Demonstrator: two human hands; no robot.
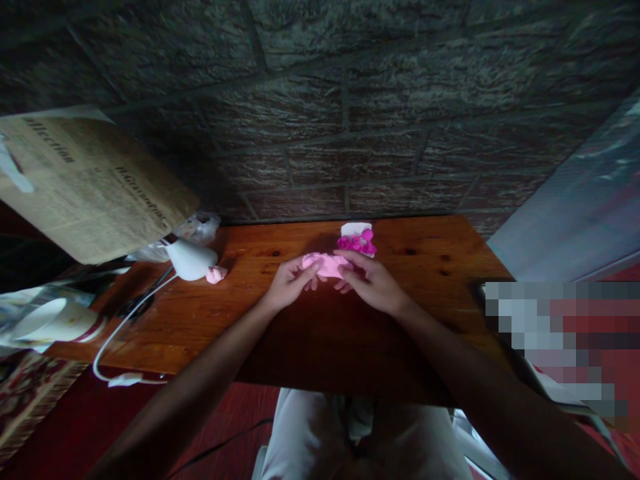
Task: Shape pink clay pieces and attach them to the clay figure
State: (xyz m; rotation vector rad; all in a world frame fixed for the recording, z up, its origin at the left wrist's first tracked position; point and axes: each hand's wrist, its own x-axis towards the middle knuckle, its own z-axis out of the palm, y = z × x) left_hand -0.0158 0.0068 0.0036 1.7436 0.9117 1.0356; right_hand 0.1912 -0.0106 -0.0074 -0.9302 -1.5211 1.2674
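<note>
Rough dark stone blocks make up the wall [300,120] behind a brown wooden surface [425,260]. Between both sets of fingers, above the surface, is a soft-looking pink lump [330,267]; the left hand [287,283] pinches its left end and the right hand [375,283] its right end, thumbs pressed onto the near side. Just beyond the right fingers lies a white piece [356,229] with magenta pieces [351,244] on it. Left of the fingers, a small pale-pink lump [216,274] sits by the white base [190,259] of a lamp with a printed shade [90,183]; I can't tell whether they touch. A clear plastic bag [203,227] lies behind that base. Farther left of the fingers are a white cord [116,331] and a pale cup [60,321]. Well to their right stands a grey panel [565,200].
</note>
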